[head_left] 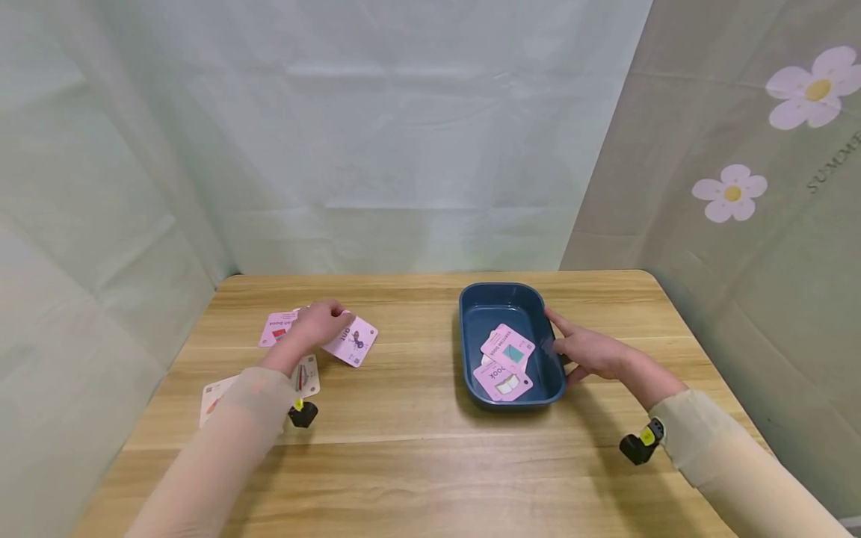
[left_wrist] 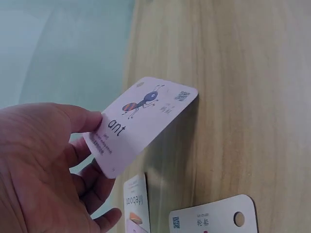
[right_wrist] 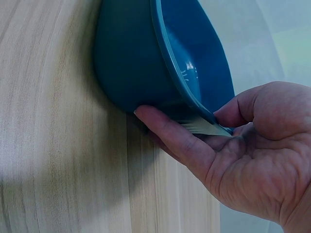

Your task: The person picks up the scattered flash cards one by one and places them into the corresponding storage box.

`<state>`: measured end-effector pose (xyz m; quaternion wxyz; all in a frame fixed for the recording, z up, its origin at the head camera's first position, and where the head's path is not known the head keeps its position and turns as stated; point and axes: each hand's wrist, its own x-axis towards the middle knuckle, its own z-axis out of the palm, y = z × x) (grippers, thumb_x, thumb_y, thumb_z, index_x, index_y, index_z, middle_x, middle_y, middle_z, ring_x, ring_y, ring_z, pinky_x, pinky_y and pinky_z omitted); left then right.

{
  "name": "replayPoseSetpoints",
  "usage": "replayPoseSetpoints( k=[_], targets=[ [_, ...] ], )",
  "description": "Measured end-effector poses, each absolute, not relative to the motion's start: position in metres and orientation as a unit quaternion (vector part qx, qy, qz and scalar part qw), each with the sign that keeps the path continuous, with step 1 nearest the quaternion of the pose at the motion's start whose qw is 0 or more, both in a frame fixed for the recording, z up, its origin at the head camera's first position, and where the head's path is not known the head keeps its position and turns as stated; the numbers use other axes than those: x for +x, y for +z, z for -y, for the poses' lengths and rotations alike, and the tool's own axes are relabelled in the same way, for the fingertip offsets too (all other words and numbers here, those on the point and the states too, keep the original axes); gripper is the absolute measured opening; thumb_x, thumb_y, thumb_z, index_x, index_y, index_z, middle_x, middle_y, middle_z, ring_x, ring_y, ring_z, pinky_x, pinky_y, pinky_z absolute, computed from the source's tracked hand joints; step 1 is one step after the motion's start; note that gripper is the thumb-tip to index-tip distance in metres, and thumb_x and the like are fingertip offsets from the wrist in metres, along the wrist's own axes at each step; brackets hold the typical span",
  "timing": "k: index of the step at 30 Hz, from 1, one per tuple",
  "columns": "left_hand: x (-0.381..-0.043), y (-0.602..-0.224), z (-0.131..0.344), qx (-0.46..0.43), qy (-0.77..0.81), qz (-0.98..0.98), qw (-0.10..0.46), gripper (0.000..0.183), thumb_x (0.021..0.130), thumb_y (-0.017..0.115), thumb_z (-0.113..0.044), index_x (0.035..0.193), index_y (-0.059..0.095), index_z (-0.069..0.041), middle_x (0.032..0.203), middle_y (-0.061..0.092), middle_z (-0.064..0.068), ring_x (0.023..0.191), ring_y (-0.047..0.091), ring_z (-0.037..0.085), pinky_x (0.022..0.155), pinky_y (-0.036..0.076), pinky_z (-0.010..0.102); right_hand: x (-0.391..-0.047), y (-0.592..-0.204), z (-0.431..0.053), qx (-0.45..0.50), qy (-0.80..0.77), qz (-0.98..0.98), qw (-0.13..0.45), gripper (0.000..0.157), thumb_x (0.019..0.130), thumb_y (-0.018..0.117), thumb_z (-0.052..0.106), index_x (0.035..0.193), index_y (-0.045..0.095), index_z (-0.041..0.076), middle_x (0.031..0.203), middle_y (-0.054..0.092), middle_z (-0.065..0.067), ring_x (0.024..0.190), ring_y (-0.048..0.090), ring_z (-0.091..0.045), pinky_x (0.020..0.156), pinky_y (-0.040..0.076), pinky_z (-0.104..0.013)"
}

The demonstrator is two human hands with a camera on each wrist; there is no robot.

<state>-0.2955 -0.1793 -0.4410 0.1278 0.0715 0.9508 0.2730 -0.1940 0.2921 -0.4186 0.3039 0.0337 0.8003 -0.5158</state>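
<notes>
— What colours reach you?
— I see a pink ant flashcard, a dark blue tray, a tan, wood-grained worktop.
— Patterns?
— Pale pink, yellow-centred flowers on greyish fabric.

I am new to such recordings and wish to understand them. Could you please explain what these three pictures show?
There is no robot here: a person works with bare hands. The widest picture comes from a camera on the head, looking forward and down. The other two come from small black cameras worn on the wrists; each looks at its own hand's work.

On the wooden table stands a blue tray with pink flashcards inside. More flashcards lie to the left, partly hidden by the left sleeve. The left hand pinches a pink "ant" flashcard, held tilted. The right hand holds the tray's side.
</notes>
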Motion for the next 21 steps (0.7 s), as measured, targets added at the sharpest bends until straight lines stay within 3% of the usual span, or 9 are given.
replayPoseSetpoints(
  k=[5, 12, 21],
  targets=[
    [-0.296, -0.438, 0.185, 0.057, 0.319, -0.934, 0.149, 0.039, 0.106, 0.051, -0.032, 0.123, 0.062, 0.002, 0.105, 0.064, 0.016, 0.094, 0.057, 0.028, 0.076, 0.046, 0.036, -0.194, -0.419, -0.291, 0.036, -0.517, -0.799, 0.305, 0.082, 0.104, 0.039, 0.005, 0.164, -0.011, 0.028, 0.166, -0.003, -0.030, 0.129, 0.049, -0.048, 0.081, 0.060, -0.048],
    [-0.296, -0.430, 0.189, 0.047, 0.347, -0.924, 0.156, 0.046, 0.106, 0.049, -0.036, 0.131, 0.059, 0.001, 0.120, 0.061, 0.021, 0.106, 0.055, 0.033, 0.085, 0.046, 0.041, -0.194, -0.419, -0.291, 0.035, -0.515, -0.801, 0.304, 0.082, 0.103, 0.039, 0.005, 0.164, -0.011, 0.028, 0.166, -0.003, -0.030, 0.127, 0.050, -0.047, 0.079, 0.060, -0.047],
    [-0.296, -0.421, 0.187, 0.063, 0.359, -0.923, 0.119, 0.042, 0.106, 0.050, -0.036, 0.122, 0.061, 0.001, 0.117, 0.060, 0.021, 0.104, 0.054, 0.033, 0.085, 0.046, 0.043, -0.193, -0.418, -0.290, 0.035, -0.514, -0.802, 0.303, 0.081, 0.104, 0.040, 0.006, 0.164, -0.011, 0.028, 0.166, -0.005, -0.029, 0.127, 0.050, -0.048, 0.080, 0.060, -0.048]
  ],
)
